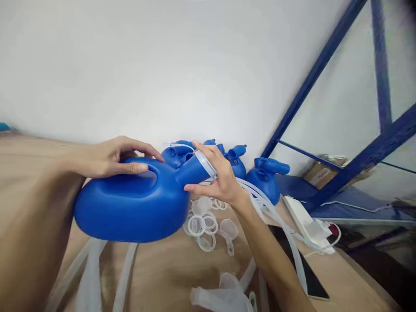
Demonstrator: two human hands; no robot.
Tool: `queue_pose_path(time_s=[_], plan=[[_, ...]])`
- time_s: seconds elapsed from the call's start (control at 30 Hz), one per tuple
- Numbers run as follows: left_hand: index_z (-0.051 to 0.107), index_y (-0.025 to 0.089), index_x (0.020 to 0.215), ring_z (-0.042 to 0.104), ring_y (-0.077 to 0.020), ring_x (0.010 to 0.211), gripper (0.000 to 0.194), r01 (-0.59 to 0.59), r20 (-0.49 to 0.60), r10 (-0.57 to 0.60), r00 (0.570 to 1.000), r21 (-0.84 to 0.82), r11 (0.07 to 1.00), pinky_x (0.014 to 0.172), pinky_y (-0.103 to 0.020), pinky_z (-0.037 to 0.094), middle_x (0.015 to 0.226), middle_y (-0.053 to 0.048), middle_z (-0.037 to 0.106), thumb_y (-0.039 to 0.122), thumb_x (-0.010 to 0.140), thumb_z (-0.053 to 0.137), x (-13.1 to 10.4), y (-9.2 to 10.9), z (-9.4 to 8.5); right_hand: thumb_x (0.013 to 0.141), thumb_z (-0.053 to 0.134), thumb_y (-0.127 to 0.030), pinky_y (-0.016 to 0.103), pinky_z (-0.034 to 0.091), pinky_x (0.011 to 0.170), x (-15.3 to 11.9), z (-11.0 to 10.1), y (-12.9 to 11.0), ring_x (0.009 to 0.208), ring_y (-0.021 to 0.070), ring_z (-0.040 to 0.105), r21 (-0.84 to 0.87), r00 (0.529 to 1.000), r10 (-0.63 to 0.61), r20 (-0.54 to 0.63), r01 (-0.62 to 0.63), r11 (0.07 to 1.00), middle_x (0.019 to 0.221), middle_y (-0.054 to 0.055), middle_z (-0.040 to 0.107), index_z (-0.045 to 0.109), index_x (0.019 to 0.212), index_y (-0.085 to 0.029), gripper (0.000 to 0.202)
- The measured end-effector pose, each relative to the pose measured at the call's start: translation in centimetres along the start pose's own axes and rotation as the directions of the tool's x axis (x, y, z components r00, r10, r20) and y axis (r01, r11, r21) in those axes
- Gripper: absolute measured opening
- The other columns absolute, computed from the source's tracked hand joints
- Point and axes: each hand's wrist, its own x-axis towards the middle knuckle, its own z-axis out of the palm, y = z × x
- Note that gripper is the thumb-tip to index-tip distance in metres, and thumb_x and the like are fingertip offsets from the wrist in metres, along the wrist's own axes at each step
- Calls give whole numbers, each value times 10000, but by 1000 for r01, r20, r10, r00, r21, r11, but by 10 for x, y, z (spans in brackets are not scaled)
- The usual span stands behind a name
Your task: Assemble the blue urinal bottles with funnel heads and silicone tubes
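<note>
A blue plastic urinal bottle [130, 212] is held on its side above the table, its neck angled up to the right. My left hand [120, 158] grips its handle from above, thumb on the near side of the handle opening. Around the mouth of the neck sits a translucent white ring [205, 164]. My right hand [219, 173] is closed over that mouth end, with the thumb below and the fingers over the top. Whether a lid covers the mouth is hidden by the hand.
Several translucent lids and rings [198, 225] lie on the brown table [159, 273]. More blue urinal bottles [266, 184] stand by the wall. Clear tubing [286, 227] curves across a black tablet-like slab [312, 273] at right. Beyond are a white power strip [305, 219] and a blue metal rack [351, 169].
</note>
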Motion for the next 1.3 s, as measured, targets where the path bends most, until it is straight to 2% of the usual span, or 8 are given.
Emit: queue_pose_path(time_s=[0.13, 0.23, 0.33, 0.43, 0.67, 0.83, 1.0, 1.3], plan=[[738, 197, 1246, 710, -279, 1114, 466, -30, 13, 31, 999, -49, 998, 828, -264, 576, 1252, -63, 777, 549, 951, 662, 5, -4, 3, 930, 745, -596, 508, 585, 1081, -2, -6, -4, 1265, 312, 627, -24, 1000, 12, 23, -11, 1000, 1434, 121, 602, 367, 1673, -308, 883], [689, 259, 1388, 727, -300, 1107, 644, -5, -4, 4, 1000, -48, 999, 822, -289, 604, 1262, -81, 766, 660, 884, 704, 7, -9, 5, 944, 732, -589, 523, 568, 1105, -7, -2, 4, 1293, 317, 613, -17, 999, 33, 43, -33, 999, 1457, 120, 579, 305, 1699, -326, 907], [403, 374, 1653, 746, -304, 1088, 942, 80, -85, -81, 993, -5, 997, 811, -302, 621, 1310, -99, 740, 733, 841, 716, 4, -6, 7, 927, 741, -615, 551, 541, 1128, -11, -1, 18, 1311, 325, 602, -1, 998, 48, 49, -48, 999, 1485, 129, 563, 275, 1706, -335, 951], [235, 418, 1707, 739, -306, 1119, 955, 86, -131, -75, 989, 79, 993, 889, -339, 618, 1374, -94, 721, 740, 905, 640, 2, 8, 13, 888, 781, -627, 584, 520, 1131, -12, -9, 26, 1320, 342, 596, 14, 998, 52, 17, -52, 999, 1486, 132, 571, 324, 1688, -341, 965], [488, 433, 1596, 649, -295, 1324, 620, -104, -15, 111, 994, 252, 962, 1102, -357, 521, 1522, 24, 654, 686, 1031, 467, 5, 31, 23, 871, 826, -568, 552, 517, 1104, 0, -36, 5, 1219, 319, 661, -47, 990, 41, 132, -35, 998, 1409, 106, 687, 505, 1584, -313, 822], [589, 461, 1521, 695, -299, 1233, 540, -103, 29, 99, 995, 358, 928, 1074, -377, 530, 1427, -9, 714, 653, 1056, 393, 2, 38, 32, 1019, 676, -499, 403, 589, 903, 2, -31, -6, 1071, 245, 731, -96, 975, 127, 183, -111, 989, 1236, 88, 757, 724, 1289, -258, 366], [598, 471, 1515, 730, -283, 1111, 523, -118, 38, 112, 993, 391, 913, 1025, -366, 539, 1341, -23, 739, 609, 1079, 344, 1, 43, 38, 1016, 704, -410, 362, 562, 859, 3, -27, -7, 952, 207, 733, -11, 979, 153, 138, -153, 988, 1033, 51, 775, 742, 970, -221, 198], [635, 431, 1496, 738, -283, 1025, 542, -144, 25, 146, 989, 413, 899, 916, -375, 563, 1280, -57, 747, 588, 1082, 323, 3, 43, 41, 1031, 648, -262, 357, 529, 863, 6, -22, -12, 961, 195, 711, 1, 968, 231, 93, -232, 973, 1066, 40, 759, 708, 1068, -227, 79]])
